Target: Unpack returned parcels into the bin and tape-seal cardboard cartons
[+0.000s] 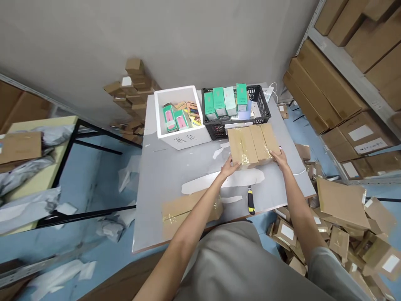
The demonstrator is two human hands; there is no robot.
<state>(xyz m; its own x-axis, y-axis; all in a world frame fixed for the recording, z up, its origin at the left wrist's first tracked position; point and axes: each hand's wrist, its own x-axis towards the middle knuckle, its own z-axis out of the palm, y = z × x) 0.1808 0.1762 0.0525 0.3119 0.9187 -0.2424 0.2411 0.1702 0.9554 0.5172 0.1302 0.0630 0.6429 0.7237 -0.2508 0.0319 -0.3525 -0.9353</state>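
Desk [152, 184] with a smooth grey top, far edge toward a plain wall. Near its far left corner, white foam box [203, 137], open at the top, handwritten characters on the near wall, packets and pink-windowed green packs [171, 119] inside. Directly to the right, along the far edge toward the far right corner, black crate [216, 131] with perforated walls. Just nearside of the crate, toward the right edge, pair of cartons [250, 144], brown, side by side, clear tape down each top. Cannot tell whether resting flat on the desk or slightly raised. By the near edge, left of the middle, taped carton [179, 212], lying partly hidden behind the left forearm. Between this and the pair, long strip of white paper [242, 178], flat on the desk. Left hand [229, 168] grasping the pair at its near left corner; right hand [278, 159] grasping the near right corner, fingers against the side. Standing upright in the crate, row of four slim boxes [219, 102], three green, one paler. Close to the near edge, right of the middle, yellow-and-black utility knife [251, 201], pointing away from that edge.
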